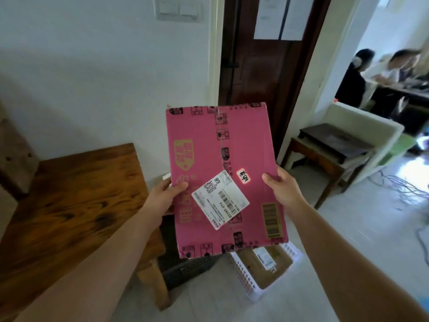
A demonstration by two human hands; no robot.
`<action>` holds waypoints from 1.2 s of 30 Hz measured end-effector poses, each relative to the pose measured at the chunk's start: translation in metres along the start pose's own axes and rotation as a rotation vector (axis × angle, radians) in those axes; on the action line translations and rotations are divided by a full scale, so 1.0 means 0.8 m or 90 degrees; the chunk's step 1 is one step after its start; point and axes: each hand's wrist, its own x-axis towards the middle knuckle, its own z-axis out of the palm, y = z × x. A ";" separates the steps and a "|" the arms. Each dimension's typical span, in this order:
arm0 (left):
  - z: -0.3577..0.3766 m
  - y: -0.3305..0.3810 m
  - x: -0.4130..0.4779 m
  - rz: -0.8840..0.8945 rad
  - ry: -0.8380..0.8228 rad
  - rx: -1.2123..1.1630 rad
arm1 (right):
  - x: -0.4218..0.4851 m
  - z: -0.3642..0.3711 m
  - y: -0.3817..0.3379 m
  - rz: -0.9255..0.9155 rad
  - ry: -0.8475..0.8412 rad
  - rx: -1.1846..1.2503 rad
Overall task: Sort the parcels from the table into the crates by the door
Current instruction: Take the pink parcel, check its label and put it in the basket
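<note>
Two hands (162, 196) (282, 189) gripping flat pink cardboard parcel (222, 159), glossy tape

White wall (92, 66), switch plate (178, 9). Dark wooden door (262, 73), papers (267, 17) on it. Wooden table (69, 194) left. Pale floor (348, 228); dark side table (325, 154) right, cables (404, 184) beside.

An office: people (352, 82) at a desk (413, 88) in the next room, notices (267, 19) (two sheets) on the door (262, 73).

A flat pink parcel (222, 159) with a white shipping label (220, 199) on its face is held up above a black crate (185, 268) and, to the right, a white crate (241, 275) holding a brown parcel (264, 273) — the wooden table (69, 194) stands left.
</note>
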 end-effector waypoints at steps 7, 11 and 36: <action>0.123 -0.022 0.073 -0.066 -0.019 0.008 | 0.087 -0.089 0.043 0.054 0.005 -0.024; 0.166 -0.043 0.134 -0.094 -0.013 0.008 | 0.152 -0.107 0.083 0.114 0.003 -0.038; 0.358 -0.348 0.316 -0.378 0.114 0.189 | 0.399 -0.144 0.441 0.334 -0.169 -0.260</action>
